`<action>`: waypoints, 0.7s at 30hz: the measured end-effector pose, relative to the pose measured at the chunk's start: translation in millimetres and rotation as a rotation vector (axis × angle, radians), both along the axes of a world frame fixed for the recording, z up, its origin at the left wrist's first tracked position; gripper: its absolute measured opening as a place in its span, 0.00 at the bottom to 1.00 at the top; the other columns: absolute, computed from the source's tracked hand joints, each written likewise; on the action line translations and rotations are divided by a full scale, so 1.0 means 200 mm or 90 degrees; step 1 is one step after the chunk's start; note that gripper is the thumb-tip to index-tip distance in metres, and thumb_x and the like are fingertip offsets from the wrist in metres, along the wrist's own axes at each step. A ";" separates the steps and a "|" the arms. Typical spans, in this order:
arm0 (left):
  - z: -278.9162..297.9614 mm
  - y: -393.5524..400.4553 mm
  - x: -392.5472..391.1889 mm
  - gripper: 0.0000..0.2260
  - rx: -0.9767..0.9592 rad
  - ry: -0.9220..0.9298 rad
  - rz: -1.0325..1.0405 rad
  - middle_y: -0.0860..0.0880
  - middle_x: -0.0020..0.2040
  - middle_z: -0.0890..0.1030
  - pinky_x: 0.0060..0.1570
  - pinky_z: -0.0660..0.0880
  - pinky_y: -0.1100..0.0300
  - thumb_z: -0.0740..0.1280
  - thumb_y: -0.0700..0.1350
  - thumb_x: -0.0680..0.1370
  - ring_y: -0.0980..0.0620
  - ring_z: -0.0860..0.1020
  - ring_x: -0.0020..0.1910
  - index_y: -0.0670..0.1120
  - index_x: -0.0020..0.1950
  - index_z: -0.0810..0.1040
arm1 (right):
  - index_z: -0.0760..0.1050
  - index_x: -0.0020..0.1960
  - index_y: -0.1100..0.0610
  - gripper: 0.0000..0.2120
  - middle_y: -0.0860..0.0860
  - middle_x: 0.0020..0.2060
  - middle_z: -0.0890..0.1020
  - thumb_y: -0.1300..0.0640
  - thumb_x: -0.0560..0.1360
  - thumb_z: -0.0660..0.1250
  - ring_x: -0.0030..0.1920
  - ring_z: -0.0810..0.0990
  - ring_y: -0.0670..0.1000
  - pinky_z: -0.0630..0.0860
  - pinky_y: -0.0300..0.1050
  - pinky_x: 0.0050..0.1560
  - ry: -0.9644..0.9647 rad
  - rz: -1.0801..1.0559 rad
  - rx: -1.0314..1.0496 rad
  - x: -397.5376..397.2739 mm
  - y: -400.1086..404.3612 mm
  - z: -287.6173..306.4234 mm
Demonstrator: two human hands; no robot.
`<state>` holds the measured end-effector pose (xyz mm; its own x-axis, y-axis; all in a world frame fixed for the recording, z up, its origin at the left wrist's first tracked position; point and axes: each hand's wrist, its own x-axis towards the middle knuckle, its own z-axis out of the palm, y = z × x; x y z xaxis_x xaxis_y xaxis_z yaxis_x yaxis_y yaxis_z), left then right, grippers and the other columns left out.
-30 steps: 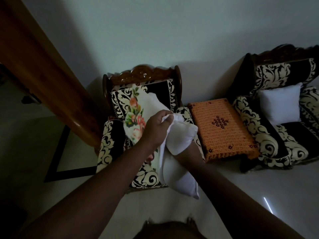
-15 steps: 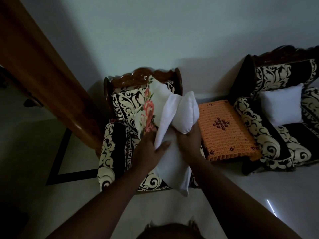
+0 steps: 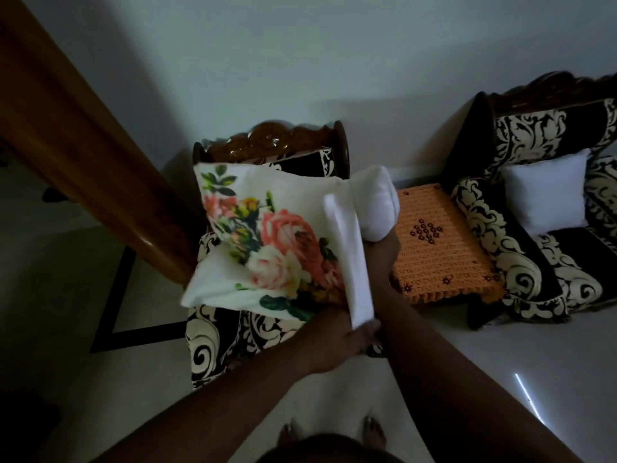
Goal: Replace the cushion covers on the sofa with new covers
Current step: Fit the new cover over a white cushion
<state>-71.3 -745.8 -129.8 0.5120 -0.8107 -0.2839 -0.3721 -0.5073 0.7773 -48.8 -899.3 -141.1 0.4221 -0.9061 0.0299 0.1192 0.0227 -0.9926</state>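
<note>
Rose-printed white cover (image 3: 267,242), orange stool (image 3: 434,248)

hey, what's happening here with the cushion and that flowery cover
A person is fitting a floral cover over a white cushion, held up in front of a patterned armchair. The left hand grips the cover's white open edge near its lower corner; the right hand holds the cushion's end that sticks out of the opening. The cushion is only partly inside. Another bare white cushion sits on the sofa to the right, beside an orange-covered stool.
</note>
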 end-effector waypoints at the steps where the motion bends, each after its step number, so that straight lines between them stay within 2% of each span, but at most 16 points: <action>1: 0.02 0.00 0.03 0.30 -0.008 -0.030 0.067 0.41 0.37 0.83 0.36 0.74 0.49 0.63 0.69 0.77 0.48 0.82 0.36 0.40 0.41 0.81 | 0.78 0.53 0.58 0.07 0.49 0.44 0.84 0.57 0.77 0.71 0.45 0.84 0.45 0.80 0.53 0.49 0.013 0.040 -0.048 0.00 0.00 0.01; 3: 0.02 0.05 0.13 0.29 -0.005 -0.144 0.199 0.45 0.28 0.78 0.30 0.70 0.53 0.65 0.67 0.78 0.49 0.79 0.28 0.43 0.31 0.75 | 0.76 0.62 0.51 0.20 0.46 0.54 0.84 0.55 0.73 0.77 0.55 0.83 0.44 0.81 0.49 0.53 0.045 0.135 -0.137 -0.01 -0.01 0.03; 5: -0.03 0.11 0.21 0.30 -0.032 -0.201 0.292 0.47 0.29 0.78 0.30 0.69 0.57 0.63 0.74 0.73 0.47 0.81 0.32 0.47 0.32 0.73 | 0.71 0.69 0.47 0.29 0.44 0.62 0.81 0.52 0.72 0.80 0.63 0.79 0.43 0.78 0.48 0.62 0.050 0.177 -0.175 -0.03 -0.02 0.05; 6: -0.06 0.12 0.23 0.29 -0.069 -0.201 0.333 0.46 0.36 0.80 0.35 0.71 0.59 0.64 0.75 0.70 0.47 0.82 0.39 0.48 0.40 0.76 | 0.69 0.71 0.47 0.32 0.44 0.65 0.79 0.51 0.71 0.80 0.65 0.78 0.43 0.77 0.49 0.64 0.047 0.192 -0.185 -0.04 -0.01 0.06; 7: -0.06 0.11 0.24 0.31 -0.097 -0.175 0.352 0.46 0.47 0.80 0.44 0.74 0.59 0.67 0.75 0.68 0.49 0.81 0.48 0.48 0.52 0.76 | 0.68 0.73 0.48 0.33 0.45 0.66 0.78 0.51 0.72 0.79 0.65 0.77 0.44 0.76 0.51 0.65 0.048 0.209 -0.186 -0.04 0.00 0.04; 8: -0.06 0.09 0.23 0.37 -0.149 -0.144 0.349 0.47 0.57 0.78 0.53 0.74 0.59 0.71 0.72 0.67 0.52 0.78 0.57 0.46 0.62 0.72 | 0.67 0.74 0.49 0.33 0.46 0.67 0.78 0.53 0.73 0.78 0.66 0.77 0.44 0.76 0.52 0.66 0.047 0.236 -0.176 -0.06 0.03 0.04; 9: -0.06 0.05 0.22 0.40 -0.185 -0.101 0.345 0.48 0.63 0.75 0.60 0.73 0.60 0.74 0.68 0.67 0.56 0.75 0.63 0.46 0.69 0.68 | 0.67 0.74 0.50 0.33 0.47 0.67 0.78 0.54 0.74 0.77 0.66 0.78 0.45 0.76 0.54 0.66 0.036 0.273 -0.159 -0.07 0.06 0.02; 10: -0.07 0.01 0.22 0.38 -0.231 -0.055 0.330 0.50 0.65 0.74 0.62 0.72 0.65 0.77 0.63 0.69 0.61 0.74 0.65 0.47 0.71 0.66 | 0.67 0.75 0.51 0.32 0.49 0.68 0.78 0.56 0.75 0.76 0.66 0.78 0.46 0.76 0.56 0.67 0.022 0.318 -0.137 -0.08 0.07 0.01; 11: -0.04 -0.04 0.19 0.33 -0.264 0.003 0.336 0.52 0.65 0.76 0.60 0.72 0.70 0.77 0.57 0.71 0.67 0.75 0.64 0.51 0.71 0.67 | 0.67 0.75 0.53 0.32 0.51 0.68 0.78 0.58 0.75 0.76 0.67 0.78 0.48 0.75 0.57 0.67 0.014 0.369 -0.129 -0.10 0.07 0.00; 12: -0.03 -0.07 0.17 0.31 -0.322 0.084 0.377 0.53 0.63 0.78 0.56 0.75 0.70 0.78 0.56 0.72 0.68 0.77 0.61 0.52 0.70 0.69 | 0.67 0.76 0.54 0.32 0.52 0.69 0.77 0.59 0.75 0.75 0.68 0.77 0.48 0.74 0.57 0.68 0.015 0.419 -0.136 -0.12 0.06 -0.02; 14: -0.06 -0.14 0.16 0.42 -0.390 0.222 0.495 0.51 0.64 0.81 0.56 0.79 0.60 0.80 0.64 0.65 0.59 0.80 0.61 0.50 0.73 0.70 | 0.63 0.78 0.55 0.34 0.52 0.72 0.74 0.57 0.77 0.74 0.71 0.74 0.46 0.72 0.53 0.71 0.060 0.509 -0.193 -0.15 0.01 -0.04; 15: -0.08 -0.17 0.15 0.46 -0.391 0.255 0.534 0.52 0.65 0.81 0.57 0.80 0.56 0.81 0.65 0.62 0.56 0.81 0.62 0.51 0.74 0.70 | 0.60 0.80 0.55 0.36 0.51 0.74 0.72 0.56 0.77 0.73 0.73 0.71 0.46 0.70 0.50 0.73 0.081 0.547 -0.227 -0.17 -0.03 -0.05; 17: -0.09 -0.24 0.17 0.46 -0.376 0.265 0.610 0.54 0.63 0.83 0.57 0.80 0.53 0.83 0.62 0.58 0.54 0.81 0.61 0.52 0.73 0.73 | 0.53 0.82 0.58 0.41 0.51 0.76 0.68 0.58 0.77 0.73 0.75 0.67 0.44 0.65 0.41 0.75 0.088 0.612 -0.266 -0.19 -0.09 -0.07; 19: -0.10 -0.32 0.20 0.41 -0.351 0.285 0.701 0.53 0.59 0.85 0.51 0.81 0.53 0.84 0.59 0.58 0.52 0.83 0.58 0.51 0.69 0.77 | 0.53 0.82 0.60 0.42 0.52 0.76 0.68 0.61 0.75 0.73 0.75 0.66 0.45 0.63 0.38 0.74 0.098 0.654 -0.255 -0.21 -0.14 -0.11; 21: -0.11 -0.36 0.26 0.30 -0.342 0.303 0.750 0.50 0.55 0.86 0.44 0.82 0.55 0.82 0.52 0.66 0.49 0.85 0.53 0.49 0.65 0.79 | 0.58 0.81 0.56 0.39 0.52 0.73 0.70 0.61 0.74 0.71 0.74 0.68 0.47 0.64 0.42 0.75 0.119 0.671 -0.193 -0.21 -0.21 -0.14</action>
<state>-18.7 -818.6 -152.6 0.9082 -0.0348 -0.4171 0.4186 0.0661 0.9058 -91.3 -940.7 -170.0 0.9974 -0.0568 0.0445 0.0308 -0.2216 -0.9747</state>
